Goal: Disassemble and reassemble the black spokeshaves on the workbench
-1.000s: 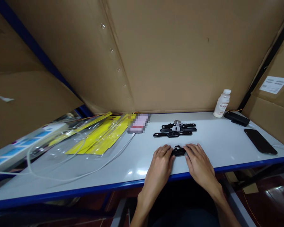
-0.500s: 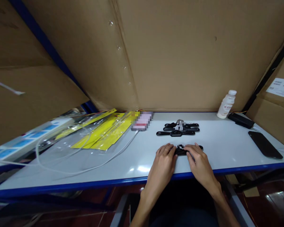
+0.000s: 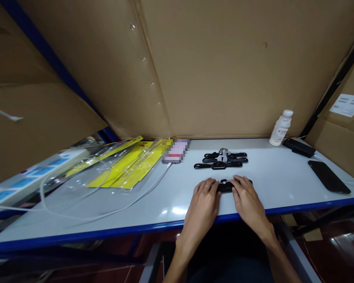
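Note:
A black spokeshave (image 3: 225, 188) lies near the table's front edge, its middle showing between my hands. My left hand (image 3: 204, 201) is closed over its left handle, which is mostly hidden under the fingers. On the other side, my right hand (image 3: 250, 203) grips the right handle, with the thumb and fingertips close to the body and the handle's tip poking out beyond. Just behind lie several more spokeshaves close together: a black one (image 3: 218, 166) in front, and others with grey metal parts (image 3: 223, 158) behind it.
Yellow-carded clear packages (image 3: 126, 169) lie at left, beside a white power strip (image 3: 32, 173) and a looping white cable (image 3: 129, 203). A plugged-in phone (image 3: 176, 151) sits at the back. To the right are a bottle (image 3: 281, 129), a black device (image 3: 299, 147) and a dark phone (image 3: 329, 177).
My right hand's fingers have shifted slightly on the spokeshave, away from its middle. My left hand stays almost in place. The whole view has moved a little.

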A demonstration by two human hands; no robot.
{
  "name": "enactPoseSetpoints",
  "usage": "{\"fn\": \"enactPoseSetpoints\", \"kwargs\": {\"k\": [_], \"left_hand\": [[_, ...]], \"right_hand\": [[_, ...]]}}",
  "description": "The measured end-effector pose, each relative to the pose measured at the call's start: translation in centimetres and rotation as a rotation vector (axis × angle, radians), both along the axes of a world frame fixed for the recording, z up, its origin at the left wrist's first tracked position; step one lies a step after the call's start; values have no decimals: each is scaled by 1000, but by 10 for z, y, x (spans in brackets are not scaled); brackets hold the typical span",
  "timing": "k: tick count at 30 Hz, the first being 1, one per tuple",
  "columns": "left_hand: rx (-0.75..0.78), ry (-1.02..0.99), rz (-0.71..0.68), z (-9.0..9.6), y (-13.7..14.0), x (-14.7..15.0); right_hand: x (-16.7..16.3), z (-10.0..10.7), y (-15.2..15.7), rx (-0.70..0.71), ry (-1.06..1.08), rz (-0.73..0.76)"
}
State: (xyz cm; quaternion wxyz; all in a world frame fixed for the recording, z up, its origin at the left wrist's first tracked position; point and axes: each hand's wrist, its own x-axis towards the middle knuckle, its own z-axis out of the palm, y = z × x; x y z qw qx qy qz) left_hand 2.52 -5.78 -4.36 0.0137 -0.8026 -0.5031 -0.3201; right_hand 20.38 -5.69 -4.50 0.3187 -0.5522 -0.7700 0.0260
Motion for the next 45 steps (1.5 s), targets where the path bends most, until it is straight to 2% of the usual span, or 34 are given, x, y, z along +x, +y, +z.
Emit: {"fn": "enactPoseSetpoints", "kwargs": {"k": [17, 37, 45], "left_hand": [[-5, -6, -6, -1, 1, -2], [-18, -19, -14, -2, 1, -3], [-12, -23, -8, -2, 1, -3]], "right_hand": [[-1, 13, -4, 6, 20, 74], [3, 11, -2, -2, 113, 93], [3, 15, -3, 4, 69, 117]]}}
